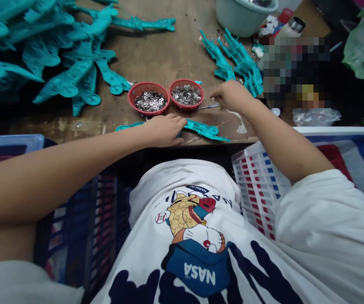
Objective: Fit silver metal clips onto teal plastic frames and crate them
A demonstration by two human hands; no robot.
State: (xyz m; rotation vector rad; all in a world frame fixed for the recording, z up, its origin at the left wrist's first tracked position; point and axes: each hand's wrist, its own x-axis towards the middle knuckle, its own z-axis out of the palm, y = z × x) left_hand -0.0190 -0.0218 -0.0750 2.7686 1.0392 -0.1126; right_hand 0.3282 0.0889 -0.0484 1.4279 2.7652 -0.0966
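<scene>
Under my left hand [165, 130] lies a teal plastic part [205, 129] along the table's front edge; the fingers are wrapped over its middle. My right hand [232, 96] is to the right of the baskets, its fingers bent together over the table near a small tool with a pale handle [211, 106]. Whether the fingertips hold anything is too small to tell. Two red baskets [130, 98] [171, 93] with small shiny metal pieces stand side by side just behind the teal part.
Many teal parts [74, 63] are heaped at the left, and several more [241, 63] lie at the back right. A pale tub [245, 19] and a bottle [292, 28] stand behind them. Plastic crates [254, 185] flank my body below the table [156, 50].
</scene>
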